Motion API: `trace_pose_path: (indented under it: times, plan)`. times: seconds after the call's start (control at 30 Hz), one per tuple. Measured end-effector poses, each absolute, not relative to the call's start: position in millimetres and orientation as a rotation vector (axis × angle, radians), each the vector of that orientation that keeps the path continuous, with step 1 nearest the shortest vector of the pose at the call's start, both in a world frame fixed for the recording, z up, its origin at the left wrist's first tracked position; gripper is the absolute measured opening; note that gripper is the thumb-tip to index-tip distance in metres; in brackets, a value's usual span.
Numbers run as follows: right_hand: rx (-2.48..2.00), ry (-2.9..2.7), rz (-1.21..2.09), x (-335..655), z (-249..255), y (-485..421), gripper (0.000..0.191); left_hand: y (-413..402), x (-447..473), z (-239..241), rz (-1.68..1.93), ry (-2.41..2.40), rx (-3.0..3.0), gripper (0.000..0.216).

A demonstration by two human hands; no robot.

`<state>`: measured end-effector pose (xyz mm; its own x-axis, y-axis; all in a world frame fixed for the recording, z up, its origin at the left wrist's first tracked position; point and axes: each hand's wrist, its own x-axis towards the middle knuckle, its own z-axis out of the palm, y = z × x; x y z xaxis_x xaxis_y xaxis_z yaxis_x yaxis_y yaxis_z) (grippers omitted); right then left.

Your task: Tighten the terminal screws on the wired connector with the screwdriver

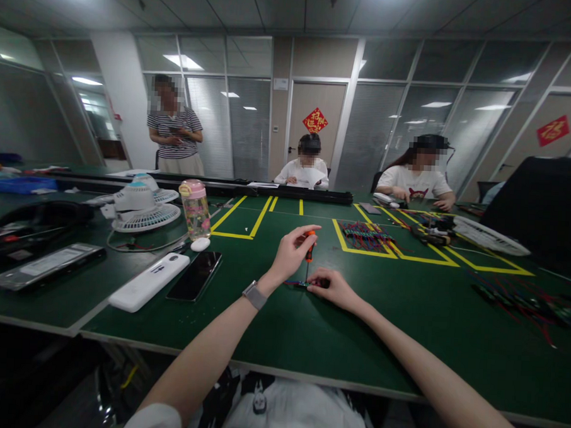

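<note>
My left hand [293, 251] is closed around the orange and black handle of a screwdriver [310, 250]. The screwdriver stands upright, its thin shaft pointing down at a small green circuit board [302, 285] on the green table. With bent fingers, my right hand [332, 288] grips the right end of that board against the tabletop. Short thin wires stick out from the board's left side. Whether the tip sits in a screw is too small to tell.
Wired boards lie piled in a yellow-taped area [367, 236], with more wired boards [527, 306] at right. On the left are a black phone [195, 276], a white power bank [149, 282], a pink-lidded bottle [195, 209] and a white fan [141, 208]. Several people are across the table.
</note>
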<state>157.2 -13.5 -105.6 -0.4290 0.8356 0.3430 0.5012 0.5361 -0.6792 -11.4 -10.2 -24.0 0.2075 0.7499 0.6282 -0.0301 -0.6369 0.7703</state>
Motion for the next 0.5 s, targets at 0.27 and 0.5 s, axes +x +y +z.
trace_pose_path:
  times: [0.27,0.5]
  plan:
    - [-1.075,-2.116,0.631,156.5,-105.0,-13.9,0.017,-8.8,-10.0,-26.5,1.419,0.573,1.756,0.035]
    - [-1.069,-2.114,0.634,157.8,-108.1,-12.1,0.018,-10.9,-11.2,-24.7,1.547,0.691,1.933,0.025]
